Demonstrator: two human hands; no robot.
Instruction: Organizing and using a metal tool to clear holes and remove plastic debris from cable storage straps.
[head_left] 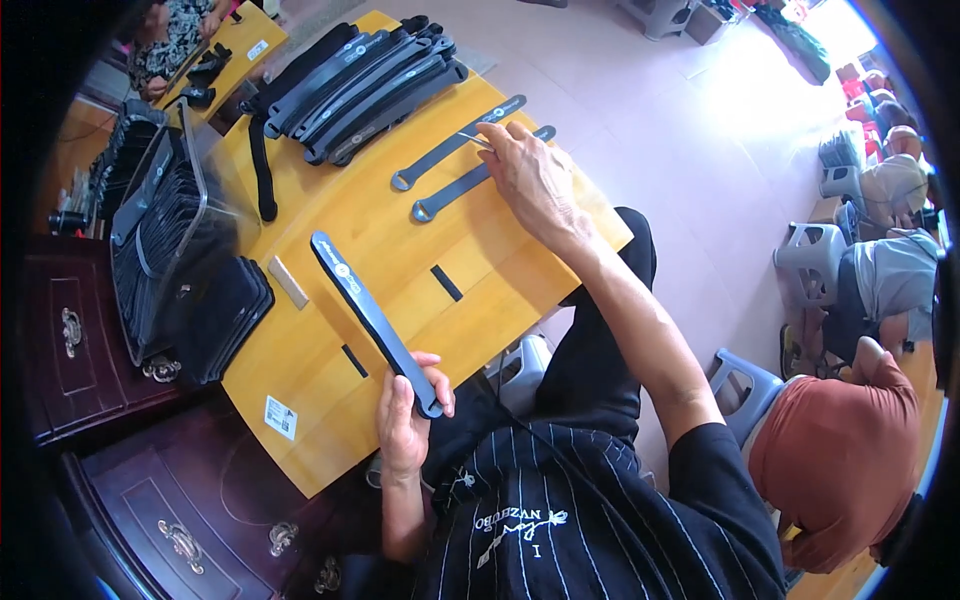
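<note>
My left hand (403, 430) is closed on the slotted lower end of a long black strap (372, 318), which rises at a slant with pale printing near its far tip. Over the right side of the table, my right hand (535, 185) pinches a thin metal tool (474, 138); its exact kind is too small to tell. Beneath that hand lie two similar straps, a farther strap (445, 150) and a nearer strap (450, 194), both with slotted ends toward the left. My right fingers partly cover both.
Stacked black straps (360, 90) fill the far end of the yellow wooden table (400, 260). A clear bin (195, 180) of straps and a dark pile (228, 315) stand at the left. Two short black strips and a wooden block (289, 282) lie mid-table. Other people sit nearby.
</note>
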